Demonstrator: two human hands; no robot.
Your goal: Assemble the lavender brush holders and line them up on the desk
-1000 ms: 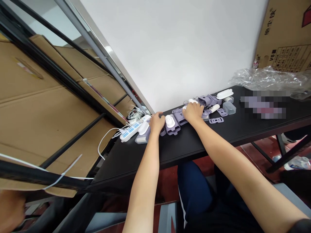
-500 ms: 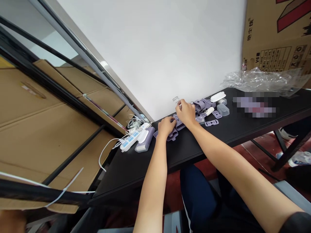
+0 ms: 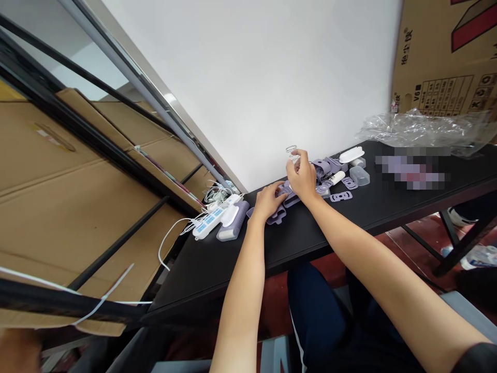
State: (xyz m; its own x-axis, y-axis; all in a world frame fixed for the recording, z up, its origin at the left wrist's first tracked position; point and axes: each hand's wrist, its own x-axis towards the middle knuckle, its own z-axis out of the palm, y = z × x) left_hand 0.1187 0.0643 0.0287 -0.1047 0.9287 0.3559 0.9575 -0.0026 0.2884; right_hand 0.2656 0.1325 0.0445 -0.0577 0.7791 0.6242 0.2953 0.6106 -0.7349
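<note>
A small wire clip (image 3: 291, 151) is held up above the far part of the black table (image 3: 310, 228), pinched between the fingertips of the right hand (image 3: 301, 173); the clip shows against the white wall (image 3: 252, 77). The left hand (image 3: 267, 199) rests just left of and nearer than the right one, its fingers curled down onto a purple holder (image 3: 277, 213) that lies flat on the table; whether they grip it or only press on it cannot be told.

Right of the hands lies a loose heap of purple parts (image 3: 326, 168), with a white cap (image 3: 351, 154) at its far right, a clear case (image 3: 360, 175) just beside that, and a flat purple bracket (image 3: 340, 196) at the near edge of the heap. Left of the left hand sits a purple-and-white device (image 3: 232, 221), and left of that a white power strip (image 3: 207, 224) with white cables (image 3: 215, 194) bunched at the table's far left corner.

Further right on the table is crumpled clear plastic (image 3: 423, 129), with a cardboard box (image 3: 446, 52) behind it. Flat cardboard sheets (image 3: 58, 197) in a black rack fill the left side.
</note>
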